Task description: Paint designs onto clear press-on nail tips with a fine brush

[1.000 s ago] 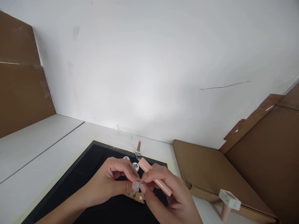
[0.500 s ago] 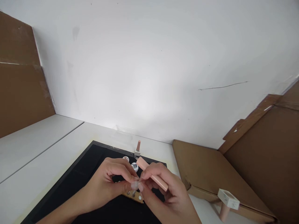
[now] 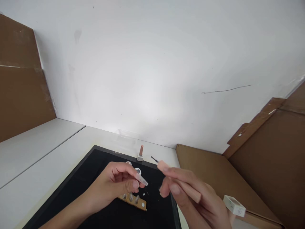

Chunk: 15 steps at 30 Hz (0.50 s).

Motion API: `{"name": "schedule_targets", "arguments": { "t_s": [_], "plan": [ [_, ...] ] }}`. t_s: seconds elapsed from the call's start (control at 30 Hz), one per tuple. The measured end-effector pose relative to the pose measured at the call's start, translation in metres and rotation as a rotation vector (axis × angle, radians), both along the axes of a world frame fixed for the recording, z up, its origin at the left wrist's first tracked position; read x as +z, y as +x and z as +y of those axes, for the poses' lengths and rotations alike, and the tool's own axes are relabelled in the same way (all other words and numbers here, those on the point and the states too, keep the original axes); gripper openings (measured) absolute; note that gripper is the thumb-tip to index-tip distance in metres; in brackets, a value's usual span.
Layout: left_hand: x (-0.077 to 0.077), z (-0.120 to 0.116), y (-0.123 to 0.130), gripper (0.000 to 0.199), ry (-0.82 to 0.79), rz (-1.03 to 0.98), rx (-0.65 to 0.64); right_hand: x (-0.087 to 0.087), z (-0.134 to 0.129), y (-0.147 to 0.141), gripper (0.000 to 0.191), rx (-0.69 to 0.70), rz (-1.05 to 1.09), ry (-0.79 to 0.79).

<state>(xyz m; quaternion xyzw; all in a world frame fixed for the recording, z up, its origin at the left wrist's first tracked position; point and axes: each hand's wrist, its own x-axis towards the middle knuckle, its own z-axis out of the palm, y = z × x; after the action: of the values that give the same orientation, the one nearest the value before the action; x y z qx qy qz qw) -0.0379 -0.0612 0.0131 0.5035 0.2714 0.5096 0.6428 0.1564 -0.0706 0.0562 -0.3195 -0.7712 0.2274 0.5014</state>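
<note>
My left hand (image 3: 118,183) is closed, its thumb and index finger together. A long, pale, translucent false nail (image 3: 142,180) lies along the index fingertip and points right; whether it is pinched or stuck on is unclear. In my right hand (image 3: 190,194) is a peach nail polish brush (image 3: 164,166), held by its cap-like handle, with the thin dark bristle end pointing up and left. The two hands are apart. Below the left hand, a tan strip (image 3: 137,203) holds several clear stubby pegs and a white dot, partly covered by the fingers.
A black mat (image 3: 100,159) lies under the hands, with small white-rimmed pots (image 3: 138,171) on it. A peach bottle on a white block (image 3: 140,156) stands at its far edge. At right are a flat cardboard box (image 3: 202,162) and another white block (image 3: 234,205).
My right hand has moved right, away from the left hand, taking the brush with it; its bristle end now shows clearly. The false nail stays at my left hand.
</note>
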Motion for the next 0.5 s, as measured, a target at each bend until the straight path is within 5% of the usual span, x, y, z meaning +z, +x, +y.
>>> {"name": "schedule_targets", "arguments": {
  "t_s": [0.13, 0.27, 0.5],
  "plan": [
    [-0.001, 0.002, -0.001, 0.013, -0.012, 0.067, 0.026, -0.001, 0.001, 0.005, 0.025, 0.107, 0.033, 0.035],
    [-0.002, 0.006, -0.001, 0.018, -0.007, 0.067, 0.029, -0.009, 0.007, 0.007, 0.027, 0.067, 0.132, 0.01],
    [-0.012, 0.008, -0.001, 0.021, 0.037, 0.142, 0.114, -0.026, 0.022, -0.002, 0.031, 0.216, 0.266, -0.393]
  ]
}}
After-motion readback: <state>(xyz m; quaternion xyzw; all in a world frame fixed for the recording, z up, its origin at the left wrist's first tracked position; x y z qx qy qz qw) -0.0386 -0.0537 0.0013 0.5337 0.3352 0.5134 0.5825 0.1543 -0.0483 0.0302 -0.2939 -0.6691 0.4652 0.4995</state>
